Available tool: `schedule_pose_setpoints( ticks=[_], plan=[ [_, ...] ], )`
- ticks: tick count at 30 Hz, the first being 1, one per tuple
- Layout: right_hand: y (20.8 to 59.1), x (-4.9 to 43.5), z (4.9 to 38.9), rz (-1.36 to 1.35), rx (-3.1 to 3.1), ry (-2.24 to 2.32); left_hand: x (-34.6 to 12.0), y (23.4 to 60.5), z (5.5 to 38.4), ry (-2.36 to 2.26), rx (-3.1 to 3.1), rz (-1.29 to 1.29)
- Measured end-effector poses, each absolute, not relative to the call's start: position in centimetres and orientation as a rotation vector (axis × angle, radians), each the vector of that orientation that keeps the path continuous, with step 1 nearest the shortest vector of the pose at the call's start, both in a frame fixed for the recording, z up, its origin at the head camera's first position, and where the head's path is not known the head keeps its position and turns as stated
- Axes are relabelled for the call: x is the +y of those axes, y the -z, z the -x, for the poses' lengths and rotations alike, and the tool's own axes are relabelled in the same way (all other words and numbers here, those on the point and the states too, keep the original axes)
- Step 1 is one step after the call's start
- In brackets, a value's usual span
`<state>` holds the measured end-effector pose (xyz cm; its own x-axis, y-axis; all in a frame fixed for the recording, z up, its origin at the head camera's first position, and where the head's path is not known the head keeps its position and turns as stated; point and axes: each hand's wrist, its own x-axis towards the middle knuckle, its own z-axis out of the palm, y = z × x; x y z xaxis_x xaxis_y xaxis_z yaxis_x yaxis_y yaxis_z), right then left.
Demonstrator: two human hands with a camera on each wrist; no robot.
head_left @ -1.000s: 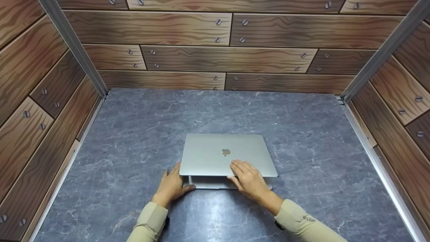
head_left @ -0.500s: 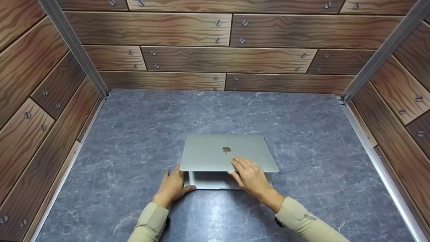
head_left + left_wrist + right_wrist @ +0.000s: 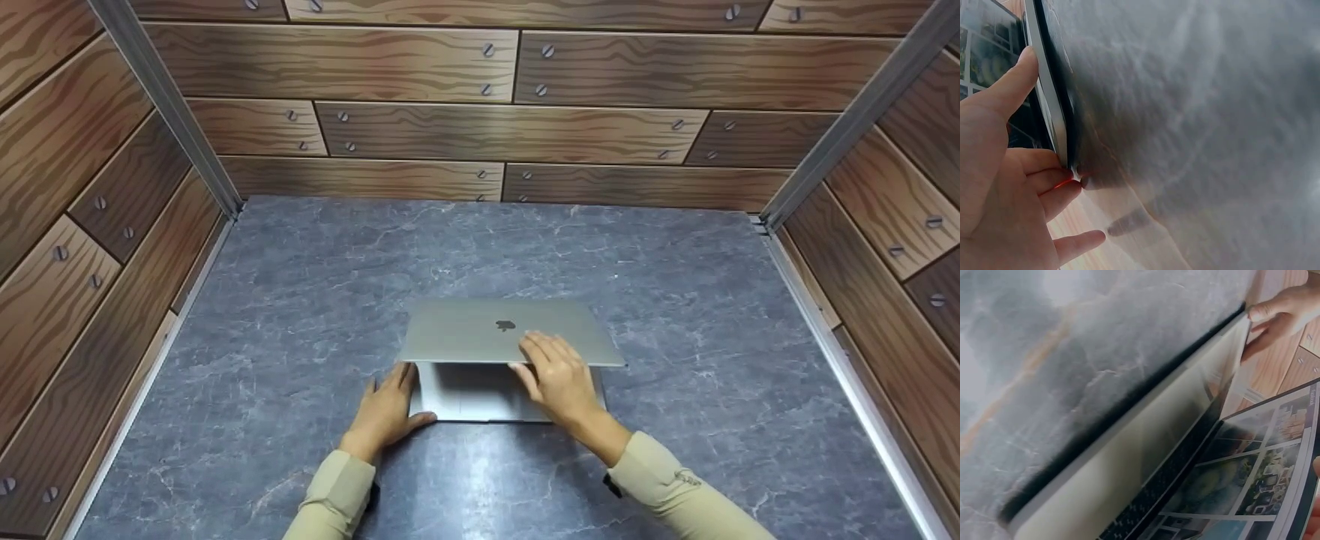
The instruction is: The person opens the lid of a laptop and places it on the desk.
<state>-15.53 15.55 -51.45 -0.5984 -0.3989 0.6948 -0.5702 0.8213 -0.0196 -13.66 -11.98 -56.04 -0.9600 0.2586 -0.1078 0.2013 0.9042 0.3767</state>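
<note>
A grey laptop lies on the table, its lid (image 3: 457,334) raised part way at the front. The front strip of its base (image 3: 457,397) shows below. My right hand (image 3: 555,379) grips the lid's front edge, fingers on the outside and thumb under the rim. At the base's front left corner rests my left hand (image 3: 382,412), thumb along the front edge and fingers against the left side; the left wrist view shows those fingers (image 3: 1053,194) spread. A lit screen (image 3: 1241,478) and dark keyboard (image 3: 1157,489) appear in the right wrist view. My right hand is mostly cut off there.
The table (image 3: 315,300) has a blue-grey marbled top. Wood-patterned panels (image 3: 420,131) enclose it at the back and both sides, with metal posts (image 3: 165,105) at the rear corners. Light reflects off the top in front of the laptop.
My right hand has lifted the lid's front edge higher and away from me, so more of the base shows. My left hand has stayed in place at the left corner.
</note>
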Motion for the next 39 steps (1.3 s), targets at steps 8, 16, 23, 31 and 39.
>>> schedule_pose_setpoints(
  ticks=[8,16,23,31,39],
  plan=[
    [50.3,14.9,15.9,-0.578,-2.31,-0.372,-11.9,56.1,13.6,-0.576,2.9,-0.349],
    [49.3,14.5,16.4,-0.516,-2.257,-0.386,-11.6,56.3,13.6,-0.549,2.91,-0.369],
    [48.8,14.1,16.8,-0.477,-2.219,-0.402,-11.6,56.2,13.6,-0.524,2.915,-0.374],
    [48.7,13.7,17.6,-0.456,-2.187,-0.402,-11.7,55.9,13.6,-0.509,2.899,-0.357],
    [48.0,13.3,19.3,-0.401,-2.122,-0.494,-11.6,56.2,13.6,-0.53,2.912,-0.354]
  ],
)
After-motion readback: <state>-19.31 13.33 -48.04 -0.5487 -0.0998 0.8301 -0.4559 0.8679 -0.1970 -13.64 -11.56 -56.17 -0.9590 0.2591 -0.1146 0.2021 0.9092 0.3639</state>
